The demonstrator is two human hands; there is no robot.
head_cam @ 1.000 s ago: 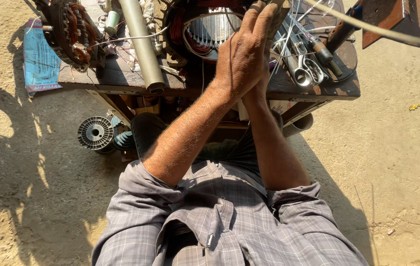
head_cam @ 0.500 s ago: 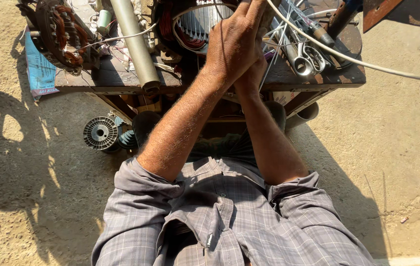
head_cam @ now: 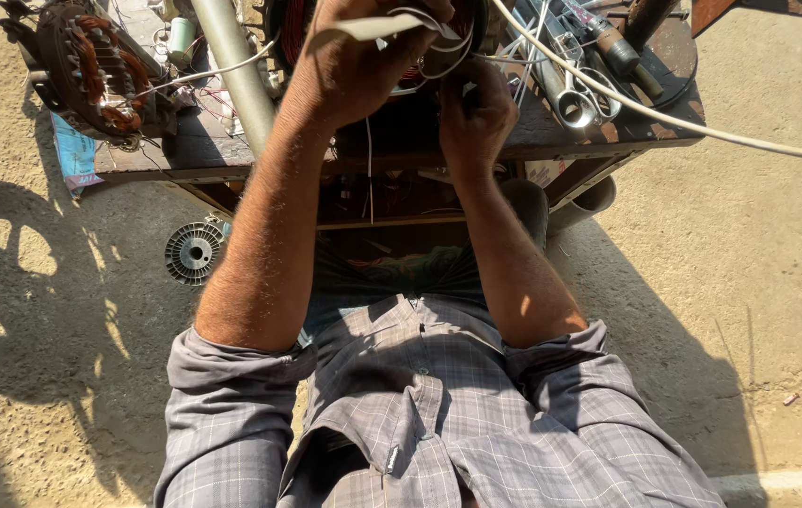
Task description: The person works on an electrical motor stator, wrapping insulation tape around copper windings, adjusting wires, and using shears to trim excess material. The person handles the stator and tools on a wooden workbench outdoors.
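1. My left hand [head_cam: 354, 66] is up at the motor stator [head_cam: 382, 38] on the wooden bench [head_cam: 608, 132], fingers pinched together on a flat pale strip [head_cam: 363, 26] that juts out to the left of my knuckles. I judge that I hold it edge-on so that it can slide between the windings.
2. My right hand [head_cam: 478, 118] sits just right of the stator and a little nearer my chest, curled into a loose fist. It seems to grip thin white wire [head_cam: 438, 56] looping up from it, though I cannot tell exactly what the fingers close on, as they are in shadow.
3. The stator lies directly beyond both hands, mostly hidden by them; only its dark rim and reddish coils show.
4. Left of the stator lies a grey pipe [head_cam: 231, 66], and farther left a second stator with copper coils [head_cam: 100, 66].
5. Right of the stator lie spanners [head_cam: 575, 94], and a white cable [head_cam: 702, 132] runs off to the right.
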